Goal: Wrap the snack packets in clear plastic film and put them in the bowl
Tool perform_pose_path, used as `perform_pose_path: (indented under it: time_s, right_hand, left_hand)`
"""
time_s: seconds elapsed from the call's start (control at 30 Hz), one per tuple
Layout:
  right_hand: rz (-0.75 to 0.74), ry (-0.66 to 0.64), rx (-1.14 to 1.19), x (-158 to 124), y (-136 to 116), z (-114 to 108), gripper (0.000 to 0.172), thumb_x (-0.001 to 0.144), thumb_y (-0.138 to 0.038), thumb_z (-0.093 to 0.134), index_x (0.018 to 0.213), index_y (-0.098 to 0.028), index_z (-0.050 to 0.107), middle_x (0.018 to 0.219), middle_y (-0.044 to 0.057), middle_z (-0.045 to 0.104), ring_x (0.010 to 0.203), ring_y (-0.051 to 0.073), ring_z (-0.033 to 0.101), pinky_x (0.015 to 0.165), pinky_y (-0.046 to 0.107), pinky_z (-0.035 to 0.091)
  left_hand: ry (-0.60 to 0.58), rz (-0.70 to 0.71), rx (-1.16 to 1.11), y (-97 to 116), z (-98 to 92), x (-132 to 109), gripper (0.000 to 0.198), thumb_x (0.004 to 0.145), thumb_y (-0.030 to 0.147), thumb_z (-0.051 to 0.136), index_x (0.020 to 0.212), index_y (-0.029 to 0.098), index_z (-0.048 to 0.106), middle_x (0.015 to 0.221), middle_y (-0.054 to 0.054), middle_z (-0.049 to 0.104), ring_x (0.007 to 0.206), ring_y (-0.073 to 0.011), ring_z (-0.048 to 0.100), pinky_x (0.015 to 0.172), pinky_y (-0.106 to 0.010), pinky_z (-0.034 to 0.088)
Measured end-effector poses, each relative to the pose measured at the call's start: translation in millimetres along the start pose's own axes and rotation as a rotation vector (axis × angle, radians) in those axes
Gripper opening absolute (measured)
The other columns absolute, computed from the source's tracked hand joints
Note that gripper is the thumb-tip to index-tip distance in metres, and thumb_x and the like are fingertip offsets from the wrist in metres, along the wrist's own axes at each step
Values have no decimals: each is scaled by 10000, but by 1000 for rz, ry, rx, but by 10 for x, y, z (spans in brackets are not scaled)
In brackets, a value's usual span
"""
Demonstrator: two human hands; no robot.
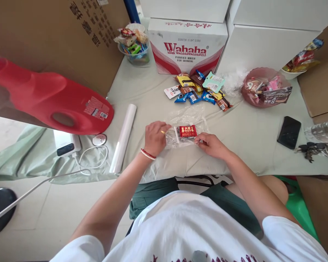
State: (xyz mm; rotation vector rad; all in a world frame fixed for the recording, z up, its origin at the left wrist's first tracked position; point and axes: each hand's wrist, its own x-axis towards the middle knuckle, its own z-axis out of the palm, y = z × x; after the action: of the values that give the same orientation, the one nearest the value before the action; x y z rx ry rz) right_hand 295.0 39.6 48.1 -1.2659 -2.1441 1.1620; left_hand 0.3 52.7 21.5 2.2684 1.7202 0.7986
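Note:
A clear plastic bag (184, 141) lies crinkled on the cloth in front of me. A small red wrapped snack with yellow print (188, 131) shows at its middle, inside or on top of it; I cannot tell which. My left hand (155, 137), with a ring and a red-and-white bracelet, grips the bag's left side, its fingers curled. At the lower right corner, my right hand (211, 145) pinches the plastic between thumb and fingers. Just beyond the bag sits a pile of wrapped snacks (198, 88) in blue, yellow, brown and mint packets.
Behind stands a Wahaha carton (187, 47). Snack-filled tubs include a clear one (136, 54) and a pink one (251, 96). Leftward are a white roll (123, 138), a red jug (60, 98) and a power bank (67, 143). Rightward lie a phone (289, 132), keys (310, 150) and bottles (324, 129).

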Motion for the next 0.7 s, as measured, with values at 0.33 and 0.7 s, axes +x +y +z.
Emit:
perform_pose_path:
  time_s: [0.33, 0.7]
  right_hand:
    - [-211, -51, -303, 392, -176, -286, 187, 983, -211, 539, 1017, -217, 723, 1068, 98, 682, 1003, 265, 552, 966, 418, 430]
    - [-207, -213, -308, 741, -15, -69, 236, 1016, -179, 490, 1092, -203, 713, 1050, 103, 716, 1054, 262, 589, 968, 373, 452]
  left_hand:
    - [-419, 164, -227, -144, -246, -229, 416, 933, 584, 580, 1185, 279, 709, 1360, -76, 711, 1583, -323, 329, 1306, -618, -33]
    - [-132, -374, -207, -259, -136, -378, 426, 1069, 478, 326, 917, 236, 642, 1004, -51, 778, 1117, -224, 710, 1169, -507, 426]
